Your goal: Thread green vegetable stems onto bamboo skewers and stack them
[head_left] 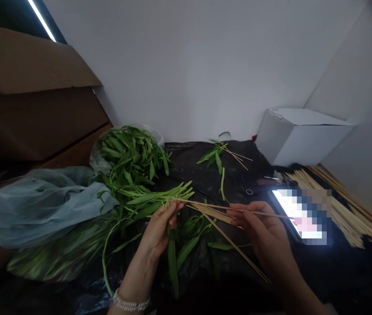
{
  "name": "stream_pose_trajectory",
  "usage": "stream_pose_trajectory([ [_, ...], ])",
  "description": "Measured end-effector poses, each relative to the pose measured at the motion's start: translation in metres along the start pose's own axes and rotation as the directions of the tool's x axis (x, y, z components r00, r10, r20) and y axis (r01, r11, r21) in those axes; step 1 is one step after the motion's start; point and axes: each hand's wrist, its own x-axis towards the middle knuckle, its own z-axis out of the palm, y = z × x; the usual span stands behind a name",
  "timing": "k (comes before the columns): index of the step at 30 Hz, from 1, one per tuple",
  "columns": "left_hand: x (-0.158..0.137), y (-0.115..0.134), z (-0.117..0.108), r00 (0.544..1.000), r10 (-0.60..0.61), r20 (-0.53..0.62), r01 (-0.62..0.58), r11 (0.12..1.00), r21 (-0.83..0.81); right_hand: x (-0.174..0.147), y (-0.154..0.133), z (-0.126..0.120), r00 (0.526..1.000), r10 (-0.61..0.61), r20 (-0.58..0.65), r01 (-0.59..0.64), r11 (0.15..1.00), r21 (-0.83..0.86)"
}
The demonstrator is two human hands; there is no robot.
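In the middle of the head view, my left hand (pixel 159 225) is closed in a pinch around a short piece of green stem; leaves hang below its fingers. My right hand (pixel 267 229) grips a thin bamboo skewer (pixel 205 204) that runs leftward, its far tip meeting the pinched stem. Whether the tip has gone through the stem I cannot tell. Several loose skewers (pixel 234 249) lie below and between the hands. Just beyond my left hand is a bunch of long leafy green stems (pixel 175 191). Loose leaves (pixel 187 251) rest under the hands.
A plastic bag of leafy greens (pixel 126 151) stands at the back left, beside a bluish plastic bag (pixel 48 201). Skewered leaves (pixel 213 154) lie behind. To the right are a lit phone (pixel 290 210), a bundle of bamboo sticks (pixel 333 208) and a white box (pixel 300 135). Black plastic covers the surface.
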Motion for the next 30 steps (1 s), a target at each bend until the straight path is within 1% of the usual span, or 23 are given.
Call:
stream_pose_trajectory([
  [5, 0.002, 0.000, 0.000, 0.999, 0.018, -0.037, -0.019, 0.999, -0.044, 0.001, 0.003, -0.001, 0.999, 0.021, -0.027, -0.020, 0.999, 0.042],
  [11, 0.004, 0.000, 0.000, 0.998, 0.029, -0.061, -0.035, 0.995, -0.093, -0.002, 0.013, -0.005, 0.997, 0.077, -0.002, -0.076, 0.994, 0.072],
  [14, 0.006, -0.003, -0.003, 0.998, 0.001, -0.057, -0.006, 0.997, -0.072, -0.001, 0.012, -0.010, 0.999, 0.053, 0.004, -0.053, 0.998, 0.045],
  [16, 0.007, -0.003, -0.004, 0.998, -0.019, -0.056, 0.016, 0.998, -0.059, 0.008, 0.011, -0.014, 1.000, -0.020, 0.010, 0.020, 0.999, -0.038],
  [18, 0.006, -0.002, -0.005, 0.999, -0.027, -0.047, 0.025, 0.998, -0.053, 0.025, 0.012, -0.018, 0.995, -0.094, 0.036, 0.099, 0.984, -0.150],
  [19, 0.006, -0.002, -0.005, 0.999, -0.026, -0.040, 0.024, 0.998, -0.050, 0.036, 0.015, -0.019, 0.993, -0.108, 0.053, 0.116, 0.976, -0.186],
  [20, 0.005, 0.000, -0.004, 0.999, -0.024, -0.032, 0.023, 0.999, -0.046, 0.047, 0.019, -0.021, 0.993, -0.096, 0.064, 0.107, 0.975, -0.195],
  [21, 0.005, 0.001, -0.004, 0.999, -0.022, -0.026, 0.021, 0.999, -0.044, 0.058, 0.024, -0.023, 0.996, -0.057, 0.066, 0.067, 0.983, -0.170],
  [23, 0.005, 0.003, -0.003, 1.000, -0.016, -0.023, 0.015, 0.999, -0.044, 0.076, 0.033, -0.031, 0.998, 0.061, 0.012, -0.059, 0.989, -0.138],
  [24, 0.005, 0.003, -0.003, 1.000, -0.014, -0.023, 0.013, 0.999, -0.044, 0.082, 0.035, -0.037, 0.992, 0.130, 0.001, -0.128, 0.975, -0.182],
  [25, 0.005, 0.004, -0.003, 1.000, -0.014, -0.023, 0.013, 0.999, -0.043, 0.085, 0.035, -0.044, 0.980, 0.197, 0.016, -0.186, 0.946, -0.264],
  [26, 0.006, 0.004, -0.004, 1.000, -0.015, -0.022, 0.014, 0.999, -0.039, 0.087, 0.031, -0.053, 0.965, 0.256, 0.051, -0.219, 0.900, -0.377],
  [27, 0.006, 0.004, -0.005, 1.000, -0.017, -0.022, 0.016, 0.999, -0.033, 0.087, 0.025, -0.063, 0.949, 0.300, 0.094, -0.215, 0.838, -0.502],
  [28, 0.007, 0.004, -0.006, 1.000, -0.020, -0.021, 0.019, 0.999, -0.027, 0.088, 0.016, -0.074, 0.939, 0.319, 0.130, -0.174, 0.766, -0.618],
  [29, 0.008, 0.004, -0.007, 1.000, -0.022, -0.021, 0.022, 0.999, -0.024, 0.089, 0.004, -0.086, 0.946, 0.291, 0.142, -0.105, 0.690, -0.716],
  [30, 0.008, 0.004, -0.008, 0.999, -0.025, -0.021, 0.024, 0.999, -0.024, 0.092, -0.009, -0.100, 0.972, 0.210, 0.106, -0.047, 0.614, -0.788],
])
